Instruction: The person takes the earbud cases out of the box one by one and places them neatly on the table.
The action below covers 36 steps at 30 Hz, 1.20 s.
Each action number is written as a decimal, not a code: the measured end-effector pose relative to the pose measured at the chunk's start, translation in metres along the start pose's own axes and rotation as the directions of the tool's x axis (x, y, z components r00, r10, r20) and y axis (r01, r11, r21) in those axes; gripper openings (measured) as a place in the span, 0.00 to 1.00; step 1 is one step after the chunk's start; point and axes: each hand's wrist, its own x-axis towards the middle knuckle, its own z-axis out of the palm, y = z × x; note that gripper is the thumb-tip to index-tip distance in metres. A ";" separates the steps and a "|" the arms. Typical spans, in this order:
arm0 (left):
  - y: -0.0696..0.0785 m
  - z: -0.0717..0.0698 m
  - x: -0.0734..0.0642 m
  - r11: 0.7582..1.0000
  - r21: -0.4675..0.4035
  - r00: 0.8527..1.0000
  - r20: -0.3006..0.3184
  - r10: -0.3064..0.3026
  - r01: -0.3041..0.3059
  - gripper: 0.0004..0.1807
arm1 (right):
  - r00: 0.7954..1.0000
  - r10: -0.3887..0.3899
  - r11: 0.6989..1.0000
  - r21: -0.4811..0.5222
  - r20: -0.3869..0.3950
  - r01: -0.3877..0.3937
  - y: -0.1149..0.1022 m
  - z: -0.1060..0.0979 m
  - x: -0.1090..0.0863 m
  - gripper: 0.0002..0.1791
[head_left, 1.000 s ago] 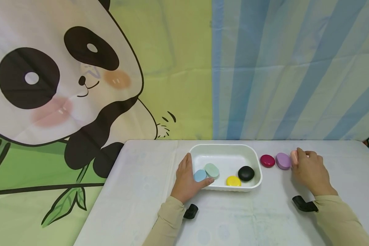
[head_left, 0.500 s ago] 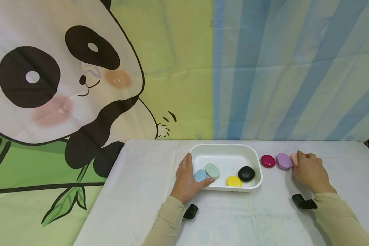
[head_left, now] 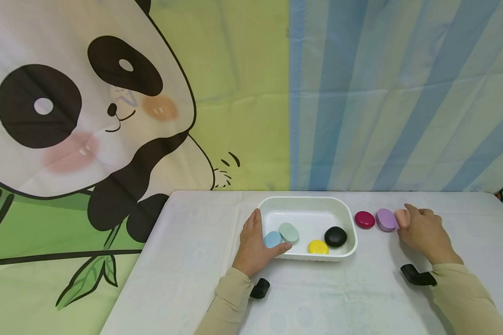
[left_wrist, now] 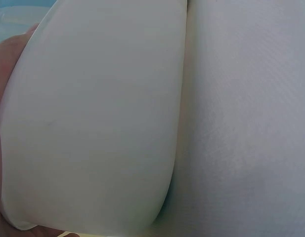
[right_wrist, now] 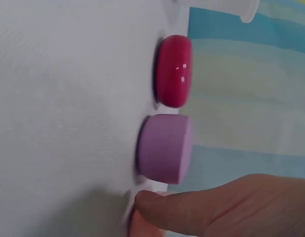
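Note:
My left hand [head_left: 255, 246] holds the left end of a white tray [head_left: 306, 201], thumb over its near rim and fingers along its side. Inside lie a light blue block [head_left: 272, 239], a pale green block [head_left: 288, 232], a yellow block [head_left: 318, 246] and a black rounded block [head_left: 335, 237]. Right of the tray, my right hand [head_left: 428, 234] has its thumb and fingers at a peach pebble-like block [head_left: 402, 217]. In the right wrist view the thumb [right_wrist: 177, 210] overlaps that block [right_wrist: 145, 227]. A purple block [right_wrist: 164, 149] and a glossy red block [right_wrist: 174, 71] stand beside it.
A white cloth covers the table [head_left: 302, 302]. Behind its far edge hangs a printed curtain [head_left: 251, 93] with a panda and blue stripes. Black curved pieces [head_left: 417, 275] stick out near both wrists.
My right hand has shifted slightly, and more of the peach block shows beside its fingers. The left hand, the tray and the other blocks look the same.

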 end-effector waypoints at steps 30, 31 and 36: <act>0.001 -0.001 -0.002 1.000 -0.005 1.000 0.010 -0.011 0.011 0.71 | 0.972 -0.187 0.981 0.021 -0.140 0.191 -0.097 -0.022 -0.019 0.37; 0.001 -0.001 -0.001 1.000 -0.005 1.000 0.010 -0.010 0.011 0.71 | 0.969 -0.197 0.979 0.019 -0.148 0.201 -0.101 -0.022 -0.019 0.37; 0.002 -0.002 -0.001 1.000 0.007 1.000 0.004 -0.012 0.012 0.72 | 0.952 -0.245 0.967 0.032 -0.184 0.254 -0.115 -0.021 -0.020 0.36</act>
